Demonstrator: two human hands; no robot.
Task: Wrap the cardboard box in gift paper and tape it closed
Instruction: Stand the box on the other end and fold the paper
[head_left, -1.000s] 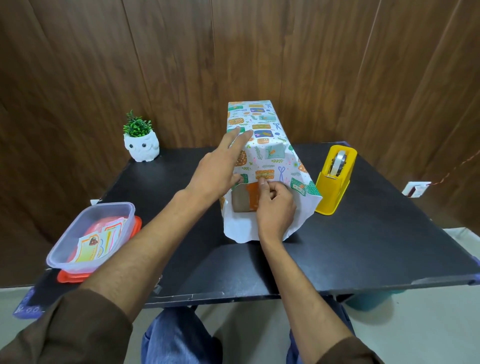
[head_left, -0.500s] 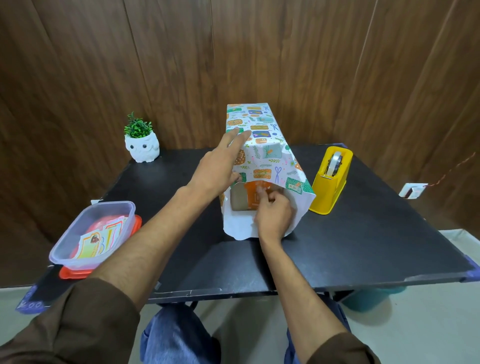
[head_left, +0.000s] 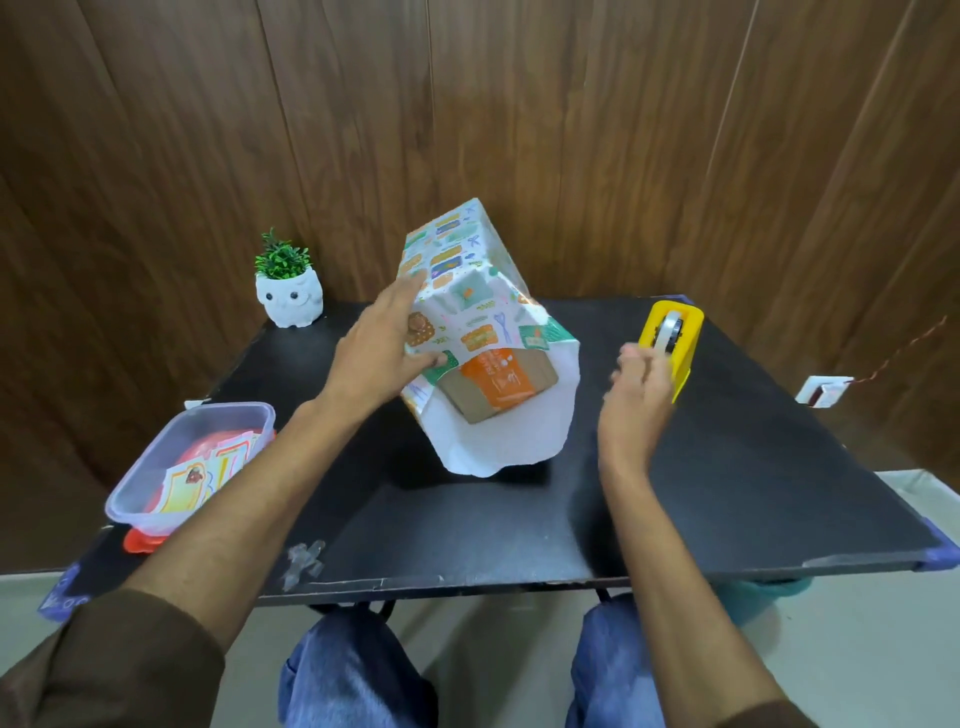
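The cardboard box (head_left: 498, 387), its orange-printed near end bare, stands on the black table (head_left: 727, 467), tilted and turned to the right. Patterned gift paper (head_left: 465, 291) covers its top and sides. A loose flap, white side up, hangs off the near end down to the table. My left hand (head_left: 374, 353) lies flat against the box's left side, its thumb pressing the paper edge at the near corner. Clear of the box, my right hand (head_left: 636, 400) is at the front of the yellow tape dispenser (head_left: 680, 332). Its fingers are curled and blurred; whether they pinch tape is unclear.
A white owl pot with a green plant (head_left: 288, 293) stands at the back left. A clear plastic container (head_left: 197, 457) of cards sits on an orange lid at the left edge. Crumpled tape scraps (head_left: 306, 558) stick near the front edge. Wood panelling runs close behind the table.
My right hand let go of the paper flap at the box's near end and moved right to the tape dispenser. The box swung and tilted rightward under my left hand.
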